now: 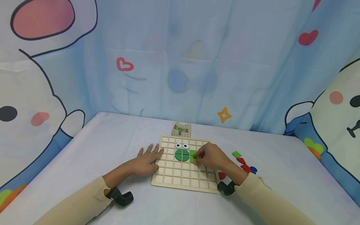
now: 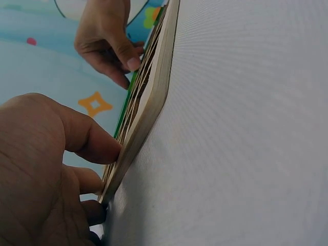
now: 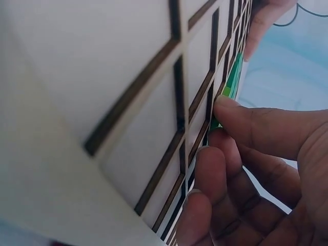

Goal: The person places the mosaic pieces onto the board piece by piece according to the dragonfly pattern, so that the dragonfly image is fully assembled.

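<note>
A wooden grid board (image 1: 171, 180) lies on the white table. On it, dark green quarter-round pieces (image 1: 178, 152) form a circle below two eye pieces (image 1: 178, 145). A light green square tile (image 1: 192, 152) sits right of the circle. My right hand (image 1: 212, 156) pinches another light green tile (image 1: 192, 159) just below that square, at the grid; fingers partly cover it. In the right wrist view the thumb (image 3: 266, 125) and fingertips meet at a green edge. My left hand (image 1: 145, 162) rests with spread fingers, touching the board's left edge.
A small pattern card (image 1: 181, 129) stands behind the board. To the right lie a light green piece (image 1: 236, 154), red pieces (image 1: 245, 168) and a blue piece (image 1: 253, 170). Another red piece (image 1: 222, 175) lies beside the board near my right wrist. A printed curtain (image 1: 152, 93) hangs behind the table.
</note>
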The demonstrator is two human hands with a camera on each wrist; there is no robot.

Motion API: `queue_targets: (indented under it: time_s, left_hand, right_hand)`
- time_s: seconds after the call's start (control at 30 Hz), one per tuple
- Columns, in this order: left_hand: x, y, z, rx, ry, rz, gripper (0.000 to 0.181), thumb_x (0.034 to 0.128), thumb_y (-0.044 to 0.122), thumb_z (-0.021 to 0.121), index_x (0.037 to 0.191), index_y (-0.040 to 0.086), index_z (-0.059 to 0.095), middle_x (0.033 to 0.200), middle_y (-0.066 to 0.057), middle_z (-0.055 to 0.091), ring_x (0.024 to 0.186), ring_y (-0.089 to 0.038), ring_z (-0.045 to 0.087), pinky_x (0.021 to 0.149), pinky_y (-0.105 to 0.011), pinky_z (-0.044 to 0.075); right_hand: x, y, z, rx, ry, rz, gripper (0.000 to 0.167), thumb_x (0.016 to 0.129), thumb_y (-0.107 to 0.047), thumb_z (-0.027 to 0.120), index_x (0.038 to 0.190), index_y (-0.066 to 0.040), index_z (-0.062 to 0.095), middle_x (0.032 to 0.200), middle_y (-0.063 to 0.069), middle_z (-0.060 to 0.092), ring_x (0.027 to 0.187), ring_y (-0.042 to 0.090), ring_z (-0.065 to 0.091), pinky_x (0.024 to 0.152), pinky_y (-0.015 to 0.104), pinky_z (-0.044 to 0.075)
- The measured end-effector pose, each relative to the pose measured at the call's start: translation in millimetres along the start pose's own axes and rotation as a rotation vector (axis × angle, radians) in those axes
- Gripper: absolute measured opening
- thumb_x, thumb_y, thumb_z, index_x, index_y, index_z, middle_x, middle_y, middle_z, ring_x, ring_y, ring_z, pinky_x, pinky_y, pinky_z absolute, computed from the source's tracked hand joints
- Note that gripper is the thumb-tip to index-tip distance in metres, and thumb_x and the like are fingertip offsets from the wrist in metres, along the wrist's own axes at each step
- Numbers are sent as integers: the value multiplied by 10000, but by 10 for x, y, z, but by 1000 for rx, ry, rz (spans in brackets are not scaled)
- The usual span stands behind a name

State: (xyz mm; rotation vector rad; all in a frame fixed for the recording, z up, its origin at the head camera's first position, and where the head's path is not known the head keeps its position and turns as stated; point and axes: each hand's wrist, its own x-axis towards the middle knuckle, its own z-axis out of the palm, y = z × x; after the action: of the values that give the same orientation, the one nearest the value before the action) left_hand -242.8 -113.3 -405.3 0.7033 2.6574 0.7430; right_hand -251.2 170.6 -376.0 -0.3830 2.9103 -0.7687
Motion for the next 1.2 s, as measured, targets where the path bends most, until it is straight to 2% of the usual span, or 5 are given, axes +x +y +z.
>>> queue_targets:
  time_s: [0.23, 0.43, 0.77, 0.97, 1.2]
  left_hand:
    - [-5, -8, 6, -3, -3, -1, 689, 943, 194, 448, 1572, 61, 200, 1655, -169, 31, 1534, -364, -82, 1192, -607, -87]
    - [-9, -10, 9, 3, -7, -1, 686, 945, 196, 442, 1572, 61, 197, 1655, -170, 31, 1534, -366, -81, 1194, -606, -82]
    - [-30, -1, -2, 6, -2, -3, 684, 943, 190, 438, 1570, 55, 202, 1654, -176, 37, 1533, -372, -76, 1193, -608, -82]
    - [-26, -2, -5, 5, -4, -2, 683, 948, 195, 436, 1572, 59, 194, 1654, -173, 32, 1533, -368, -78, 1194, -606, -84]
    - [-14, -11, -4, 3, 2, 11, 673, 952, 198, 422, 1573, 65, 198, 1656, -163, 30, 1534, -360, -81, 1196, -601, -83]
  right_hand:
    - [-46, -7, -30, 14, 21, -19, 271, 826, -178, 777, 1081, -95, 743, 773, -27, 661, 656, 116, 567, 590, 277, 455]
    - [-130, 101, -250, 17, 69, -33, 321, 869, -240, 737, 1144, -74, 724, 857, 12, 692, 736, 124, 602, 581, 289, 471]
    - [-328, 624, -651, -32, 100, 128, 398, 885, -311, 716, 1181, -46, 705, 915, 74, 693, 712, 169, 581, 571, 299, 486]
    - [-426, 947, -771, -41, 93, 209, 400, 899, -259, 701, 1210, -8, 677, 1001, 167, 688, 754, 196, 620, 614, 304, 554]
    - [-477, 1191, -836, -55, 94, 241, 396, 919, -216, 673, 1244, 7, 645, 1105, 255, 660, 802, 216, 621, 659, 340, 580]
